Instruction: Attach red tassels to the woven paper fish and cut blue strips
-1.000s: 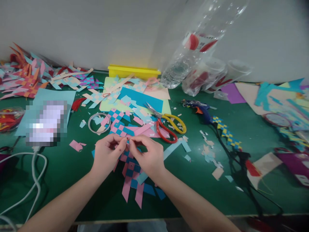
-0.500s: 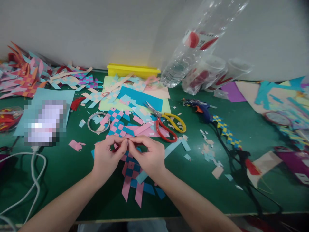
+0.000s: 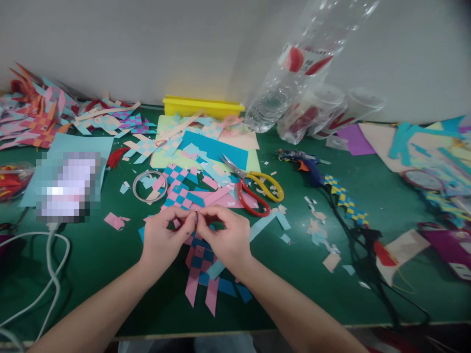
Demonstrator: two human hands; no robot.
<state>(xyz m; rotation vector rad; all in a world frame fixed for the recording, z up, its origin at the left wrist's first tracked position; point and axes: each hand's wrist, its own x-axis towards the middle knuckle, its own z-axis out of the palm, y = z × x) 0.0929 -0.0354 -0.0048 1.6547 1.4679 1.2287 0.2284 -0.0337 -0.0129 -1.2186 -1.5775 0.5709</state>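
My left hand [image 3: 164,239] and my right hand [image 3: 225,237] meet fingertip to fingertip over the green table [image 3: 91,255]. Both pinch a tiny thing between thumbs and forefingers; it is too small to name, though a bit of red shows by my left fingers. Under my hands lies a woven pink-and-blue paper piece [image 3: 201,274] with loose strip ends pointing toward me. A second woven pink-and-blue piece [image 3: 180,189] lies just beyond my fingers.
Red-and-yellow scissors [image 3: 257,189] lie right of the weave. A tape ring [image 3: 149,186], paper scraps, coloured sheets and a yellow tray [image 3: 202,105] sit behind. A glue gun [image 3: 307,166] with black cord, plastic bottles [image 3: 294,83] and white cables [image 3: 51,274] flank the space.
My fingertips have drawn slightly closer together and shifted a little; my arms and everything on the table stay where they were.
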